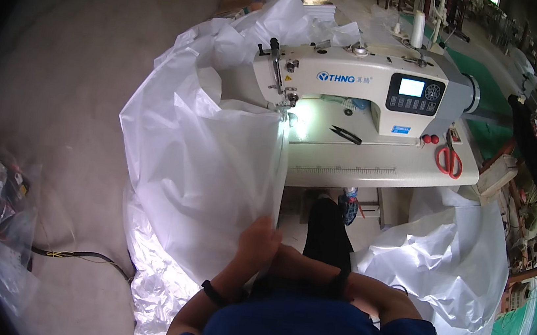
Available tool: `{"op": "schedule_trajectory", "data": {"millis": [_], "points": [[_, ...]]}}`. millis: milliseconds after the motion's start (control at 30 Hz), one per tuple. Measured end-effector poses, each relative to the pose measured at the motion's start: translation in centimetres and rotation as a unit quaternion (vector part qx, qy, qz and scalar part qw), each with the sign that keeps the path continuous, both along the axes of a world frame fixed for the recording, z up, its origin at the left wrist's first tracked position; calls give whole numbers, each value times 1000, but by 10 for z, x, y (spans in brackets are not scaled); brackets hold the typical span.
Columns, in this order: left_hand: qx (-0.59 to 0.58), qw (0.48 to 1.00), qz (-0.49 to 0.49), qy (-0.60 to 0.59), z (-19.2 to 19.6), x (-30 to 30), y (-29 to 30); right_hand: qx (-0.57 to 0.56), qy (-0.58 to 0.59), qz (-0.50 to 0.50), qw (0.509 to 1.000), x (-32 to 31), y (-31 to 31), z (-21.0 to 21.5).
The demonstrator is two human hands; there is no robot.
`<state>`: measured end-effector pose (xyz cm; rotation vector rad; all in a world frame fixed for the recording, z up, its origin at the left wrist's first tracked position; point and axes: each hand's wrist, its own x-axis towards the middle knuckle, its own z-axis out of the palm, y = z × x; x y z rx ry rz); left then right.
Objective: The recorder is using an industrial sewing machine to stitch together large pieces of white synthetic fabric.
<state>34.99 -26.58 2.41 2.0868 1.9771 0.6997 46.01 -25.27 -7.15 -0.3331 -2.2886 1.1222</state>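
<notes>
A large white plastic-like sheet (pixel 210 154) drapes over the left of the sewing table (pixel 347 170) and hangs down toward my lap. Its right edge runs straight from under the needle area of a white sewing machine (pixel 372 73) to my hands. My left hand (pixel 260 239) is closed on that edge, fingers bent around it. My right hand (pixel 287 261) is tucked against the left one at the same edge, its fingers closed and partly hidden. Beside the needle a bright lamp lights the sheet and the machine bed.
Black thread snips (pixel 346 134) and red-handled scissors (pixel 448 160) lie on the table. A white thread cone (pixel 418 30) stands behind the machine. More white sheeting (pixel 441 253) is heaped at the right. On the floor at left are a clear plastic bag (pixel 3 197) and a dark cable (pixel 83 255).
</notes>
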Motion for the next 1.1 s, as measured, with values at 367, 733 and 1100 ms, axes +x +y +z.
{"op": "schedule_trajectory", "data": {"millis": [367,733,1100], "points": [[150,976,6,155,80,-42,4,-351,80,90,929,-99,68,-7],[44,992,-43,112,32,-35,-6,-19,-156,-81,984,-69,70,-44],[17,996,-84,-6,21,-19,-2,41,-307,-437,844,-48,137,97]]}}
